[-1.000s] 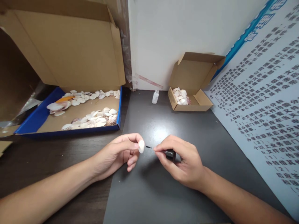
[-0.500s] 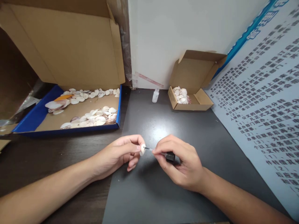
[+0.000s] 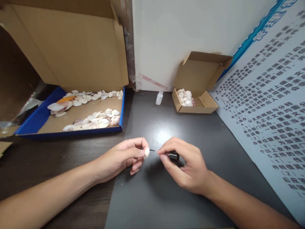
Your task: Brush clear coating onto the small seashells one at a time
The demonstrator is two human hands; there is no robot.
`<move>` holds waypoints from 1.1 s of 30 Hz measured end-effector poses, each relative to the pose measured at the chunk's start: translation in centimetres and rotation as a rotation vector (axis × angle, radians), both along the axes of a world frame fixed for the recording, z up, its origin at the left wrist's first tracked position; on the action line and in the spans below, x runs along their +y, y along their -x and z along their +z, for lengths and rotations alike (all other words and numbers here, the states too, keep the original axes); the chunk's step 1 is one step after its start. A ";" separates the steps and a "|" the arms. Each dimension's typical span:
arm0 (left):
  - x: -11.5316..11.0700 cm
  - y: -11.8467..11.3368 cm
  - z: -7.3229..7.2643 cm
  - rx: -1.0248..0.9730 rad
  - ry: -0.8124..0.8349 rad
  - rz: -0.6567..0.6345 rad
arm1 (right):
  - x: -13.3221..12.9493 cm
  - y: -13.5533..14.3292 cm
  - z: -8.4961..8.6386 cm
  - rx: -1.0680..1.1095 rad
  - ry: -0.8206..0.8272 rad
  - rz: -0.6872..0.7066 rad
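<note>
Between thumb and forefinger, my left hand (image 3: 130, 155) pinches a small white shell (image 3: 146, 153) above the left part of the dark grey mat. My right hand (image 3: 184, 163) grips a thin brush (image 3: 152, 150) with a black cap (image 3: 173, 156), its fingers closed near the brush's stem. The dark brush tip points left, at the right edge of the shell; whether it touches cannot be made out. A small clear bottle with a white label (image 3: 159, 98) stands uncapped on the mat beyond both hands.
At the back left, an open blue-sided box (image 3: 121, 117) holds several shells and an orange piece. A small open cardboard box (image 3: 197, 109) with shells stands at the back right. A large printed sheet (image 3: 269, 111) slants along the right side.
The brush tip has shifted slightly right, from over the face of the shell to its right edge. The shell has turned a little in my left fingers.
</note>
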State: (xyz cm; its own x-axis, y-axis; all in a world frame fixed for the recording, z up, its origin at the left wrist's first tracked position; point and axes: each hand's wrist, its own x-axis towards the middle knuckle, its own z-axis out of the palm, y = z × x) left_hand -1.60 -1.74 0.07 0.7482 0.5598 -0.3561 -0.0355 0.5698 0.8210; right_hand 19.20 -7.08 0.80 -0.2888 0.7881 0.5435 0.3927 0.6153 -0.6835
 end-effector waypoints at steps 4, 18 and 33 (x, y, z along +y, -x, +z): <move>0.0 0.0 0.1 0.010 -0.012 -0.009 | -0.1 0.1 -0.1 0.024 -0.038 0.054; 0.0 0.0 0.1 -0.012 0.020 -0.006 | 0.0 0.0 -0.3 0.030 0.008 0.094; 0.0 -0.1 0.1 0.005 0.008 0.021 | 0.0 0.1 -0.1 0.049 0.040 0.138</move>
State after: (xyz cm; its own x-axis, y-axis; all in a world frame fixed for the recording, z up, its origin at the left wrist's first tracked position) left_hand -1.52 -1.76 0.21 0.7348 0.5724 -0.3638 -0.0435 0.5751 0.8169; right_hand 19.06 -7.12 0.74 -0.3698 0.7640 0.5288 0.2716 0.6332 -0.7248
